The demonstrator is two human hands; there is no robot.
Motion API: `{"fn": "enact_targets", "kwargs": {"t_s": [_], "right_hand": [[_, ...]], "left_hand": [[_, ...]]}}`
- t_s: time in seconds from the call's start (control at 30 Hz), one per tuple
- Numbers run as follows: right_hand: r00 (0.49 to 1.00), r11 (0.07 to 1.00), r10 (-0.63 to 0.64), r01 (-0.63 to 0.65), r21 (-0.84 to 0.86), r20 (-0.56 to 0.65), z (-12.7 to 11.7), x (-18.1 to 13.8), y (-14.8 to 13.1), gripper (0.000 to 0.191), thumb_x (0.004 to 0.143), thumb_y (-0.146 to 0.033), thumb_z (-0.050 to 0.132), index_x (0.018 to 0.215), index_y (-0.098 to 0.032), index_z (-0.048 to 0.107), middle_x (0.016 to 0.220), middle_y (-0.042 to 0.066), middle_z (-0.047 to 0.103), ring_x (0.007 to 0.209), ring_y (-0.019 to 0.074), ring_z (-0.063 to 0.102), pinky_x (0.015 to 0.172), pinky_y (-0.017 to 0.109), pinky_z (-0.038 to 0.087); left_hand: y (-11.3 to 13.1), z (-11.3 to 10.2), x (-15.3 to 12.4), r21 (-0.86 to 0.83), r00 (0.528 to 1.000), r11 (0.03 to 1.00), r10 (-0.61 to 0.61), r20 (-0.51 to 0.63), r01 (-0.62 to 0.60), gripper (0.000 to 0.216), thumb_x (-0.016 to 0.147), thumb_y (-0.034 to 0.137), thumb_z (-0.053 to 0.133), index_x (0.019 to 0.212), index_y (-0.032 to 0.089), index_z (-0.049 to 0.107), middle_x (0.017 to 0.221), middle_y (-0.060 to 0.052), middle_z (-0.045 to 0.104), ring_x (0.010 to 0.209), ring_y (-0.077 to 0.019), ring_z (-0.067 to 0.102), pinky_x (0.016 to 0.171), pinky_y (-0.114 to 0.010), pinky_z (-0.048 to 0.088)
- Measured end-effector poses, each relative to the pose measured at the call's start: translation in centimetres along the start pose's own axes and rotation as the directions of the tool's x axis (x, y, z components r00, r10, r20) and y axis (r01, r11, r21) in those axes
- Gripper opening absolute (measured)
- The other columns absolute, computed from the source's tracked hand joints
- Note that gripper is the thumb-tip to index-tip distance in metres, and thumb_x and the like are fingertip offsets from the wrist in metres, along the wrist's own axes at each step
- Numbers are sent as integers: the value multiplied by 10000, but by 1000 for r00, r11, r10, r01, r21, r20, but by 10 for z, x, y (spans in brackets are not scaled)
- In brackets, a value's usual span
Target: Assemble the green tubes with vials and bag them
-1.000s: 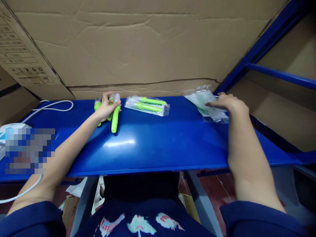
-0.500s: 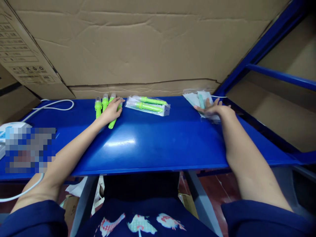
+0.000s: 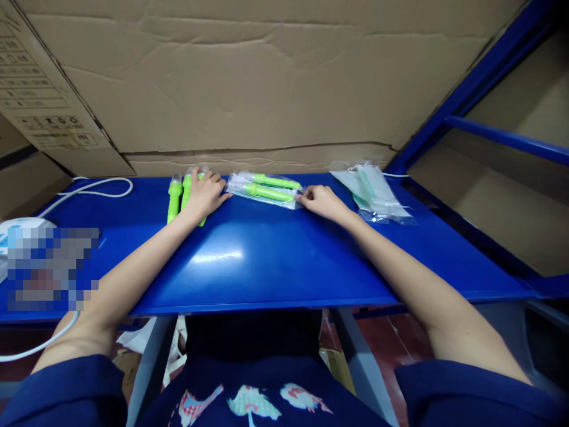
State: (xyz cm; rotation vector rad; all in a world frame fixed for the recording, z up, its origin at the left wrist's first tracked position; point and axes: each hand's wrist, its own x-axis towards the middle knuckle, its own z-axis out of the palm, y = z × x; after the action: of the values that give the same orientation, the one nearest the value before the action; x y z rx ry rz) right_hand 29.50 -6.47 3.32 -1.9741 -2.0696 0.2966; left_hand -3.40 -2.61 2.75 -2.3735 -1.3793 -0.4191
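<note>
My left hand (image 3: 203,194) lies flat, fingers spread, over loose green pens (image 3: 174,196) at the back of the blue table (image 3: 267,255). Its fingertips reach the left end of a clear bag holding green pens (image 3: 265,189). My right hand (image 3: 320,200) touches the right end of that same bag, fingers curled at its corner. Whether it grips the bag is unclear.
A stack of clear plastic bags (image 3: 373,191) lies at the back right. A white cable (image 3: 95,190) and a white device (image 3: 22,228) sit at the left. A cardboard sheet (image 3: 267,89) stands behind the table. A blue rack frame (image 3: 484,118) rises on the right.
My right hand left the stack of bags at the right and moved left to the bagged pens. My left hand laid its pen down and now rests flat over the loose pens.
</note>
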Motion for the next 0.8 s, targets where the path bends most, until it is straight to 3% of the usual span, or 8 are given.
{"fn": "enact_targets", "kwargs": {"t_s": [0.1, 0.3, 0.53, 0.8], "right_hand": [[995, 985, -82, 71, 158, 62, 1, 2, 5, 191, 941, -252, 595, 774, -174, 641, 777, 84, 745, 722, 190, 687, 734, 278, 496], [930, 904, -251, 126, 409, 269, -6, 1, 8, 177, 866, -301, 673, 752, -170, 641, 680, 30, 671, 577, 124, 577, 605, 255, 454], [844, 870, -367, 163, 466, 390, -10, -2, 9, 339, 766, -504, 736, 744, -176, 656, 671, 32, 663, 599, 130, 565, 589, 269, 442], [793, 882, -379, 154, 446, 477, -17, -5, 11, 411, 720, -573, 752, 774, -176, 663, 684, 25, 659, 599, 116, 543, 610, 272, 424]], "left_hand": [[1, -1, 2, 31, 1000, 999, 11, 12, -11, 276, 992, 355, 549, 1061, 192, 760, 1116, -161, 751, 1192, -377, 599, 1133, -670, 287], [-3, 1, 6, -54, 1000, 999, 4, -12, -5, 292, 990, 294, 516, 1085, 221, 782, 1078, -153, 752, 1202, -396, 588, 1140, -716, 244], [2, 3, 8, -136, 1000, 991, 10, 4, -9, 245, 954, 329, 611, 1078, 211, 786, 1077, -131, 765, 1240, -398, 569, 1192, -694, 178], [7, 2, 10, -64, 997, 995, 76, -14, -77, 390, 1019, 232, 408, 1008, 183, 795, 1014, -157, 772, 1141, -356, 633, 1165, -675, 248]]}}
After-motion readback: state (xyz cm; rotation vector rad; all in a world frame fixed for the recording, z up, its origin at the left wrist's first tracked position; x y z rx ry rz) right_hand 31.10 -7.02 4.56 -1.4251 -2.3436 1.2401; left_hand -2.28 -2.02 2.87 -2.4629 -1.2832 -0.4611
